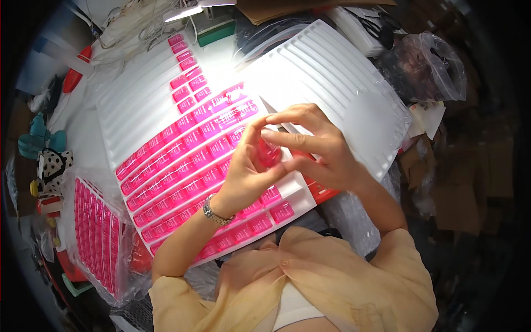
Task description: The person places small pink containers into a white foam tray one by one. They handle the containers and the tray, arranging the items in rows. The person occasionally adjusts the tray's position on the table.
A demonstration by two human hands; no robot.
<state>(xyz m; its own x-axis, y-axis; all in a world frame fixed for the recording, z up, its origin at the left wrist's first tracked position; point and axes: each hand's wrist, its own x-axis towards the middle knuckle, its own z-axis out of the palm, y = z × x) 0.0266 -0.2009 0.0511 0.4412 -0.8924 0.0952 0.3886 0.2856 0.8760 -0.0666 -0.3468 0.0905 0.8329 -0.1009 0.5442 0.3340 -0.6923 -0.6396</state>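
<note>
A small, shiny, clear pink piece is held up between my two hands, over the right side of a white ribbed tray. My left hand, with a metal watch on the wrist, curls around the piece from the left. From the right, my right hand closes its thumb and fingers on the same piece, partly hiding it. Under my hands, rows of similar pink pieces with pale print lie in the tray's grooves. A shorter column of them runs toward the far edge.
To the right stands a second white ribbed tray. A bagged tray of pink pieces leans at the lower left. A lamp shines from the far side. Clear plastic bags and cardboard lie at the right.
</note>
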